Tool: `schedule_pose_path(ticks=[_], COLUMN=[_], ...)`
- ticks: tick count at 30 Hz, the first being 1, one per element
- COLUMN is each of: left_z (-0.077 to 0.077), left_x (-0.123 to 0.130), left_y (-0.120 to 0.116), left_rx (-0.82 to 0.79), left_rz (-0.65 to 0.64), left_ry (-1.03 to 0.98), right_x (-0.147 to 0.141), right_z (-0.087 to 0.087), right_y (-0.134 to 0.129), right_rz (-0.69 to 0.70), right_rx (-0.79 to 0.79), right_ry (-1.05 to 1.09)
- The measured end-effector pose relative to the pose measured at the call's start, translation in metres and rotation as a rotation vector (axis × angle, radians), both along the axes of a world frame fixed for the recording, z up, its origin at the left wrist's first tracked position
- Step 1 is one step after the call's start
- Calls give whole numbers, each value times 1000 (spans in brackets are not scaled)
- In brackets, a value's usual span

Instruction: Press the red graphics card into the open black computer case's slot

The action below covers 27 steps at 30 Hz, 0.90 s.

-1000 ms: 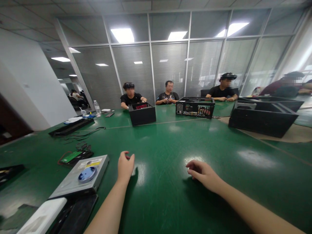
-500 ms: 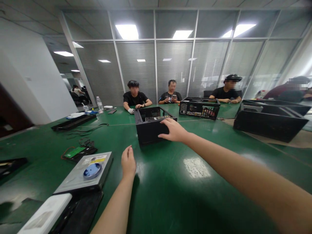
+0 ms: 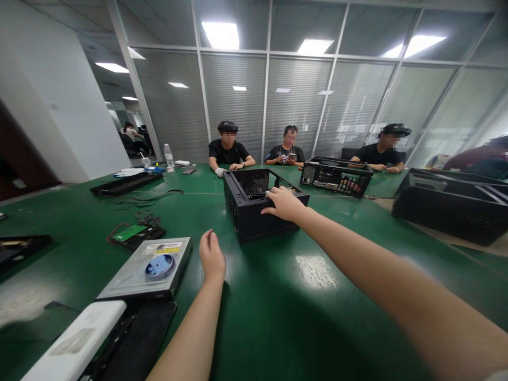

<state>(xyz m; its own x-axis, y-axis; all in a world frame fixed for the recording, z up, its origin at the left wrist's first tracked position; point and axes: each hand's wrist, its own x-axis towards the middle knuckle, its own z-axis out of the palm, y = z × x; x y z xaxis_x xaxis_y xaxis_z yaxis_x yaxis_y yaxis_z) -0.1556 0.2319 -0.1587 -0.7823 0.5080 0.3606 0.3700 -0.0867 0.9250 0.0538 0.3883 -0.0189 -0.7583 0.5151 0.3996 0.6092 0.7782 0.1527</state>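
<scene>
A black computer case (image 3: 265,221), its top side uncovered, stands on the green table (image 3: 270,296) in front of me. My right hand (image 3: 283,203) grips its near upper edge, fingers over the rim and thumb against the outer wall. Lower and to the left, my left hand (image 3: 212,254) hovers above the table with its fingers slightly curled and apart, holding nothing. Left of it lies a silver optical drive (image 3: 138,272) with a round blue dish (image 3: 159,266) on top.
A circuit board with cables (image 3: 135,233), a white box (image 3: 75,338) and a black tray (image 3: 127,183) lie left. Other cases (image 3: 337,177) (image 3: 444,206) stand right. Several people sit across the table; one gloved hand (image 3: 219,172) rests behind my case.
The black case has turned, showing more of its left corner, with my right hand still at its edge. The view has shifted, moving most things slightly rightward in the picture.
</scene>
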Motion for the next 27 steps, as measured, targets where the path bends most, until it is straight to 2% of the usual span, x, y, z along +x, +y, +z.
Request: schedule_pose_path(ticks=[5, 8, 11, 14, 16, 18, 21, 23, 27], left_z=[-4, -4, -4, -7, -9, -10, -10, -9, -6], left_x=[-11, -13, -13, -11, -9, -7, -6, -6, -4], left_y=[6, 10, 13, 16, 18, 19, 19, 19, 18], left_rx=[52, 103, 89, 51, 37, 22, -8, -24, -57], left_rz=[14, 8, 12, -11, -38, -58, -68, -73, -80], left_ry=[-173, -176, -146, -108, -85, -56, -15, -7, -8], right_x=[62, 109, 159, 210, 236, 249, 239, 217, 173], right_z=[3, 4, 8, 24, 45, 69, 90, 86, 50], right_y=[-85, -153, -226, -287, -310, -314, -288, -258, -207], right_rz=[30, 34, -1, 58, 134, 99, -86, -138, -161], right_rx=[39, -4, -12, -14, -94, -181, -250, -287, -266], right_ry=[40, 57, 47, 14, -39, -78, -143, -246, -487])
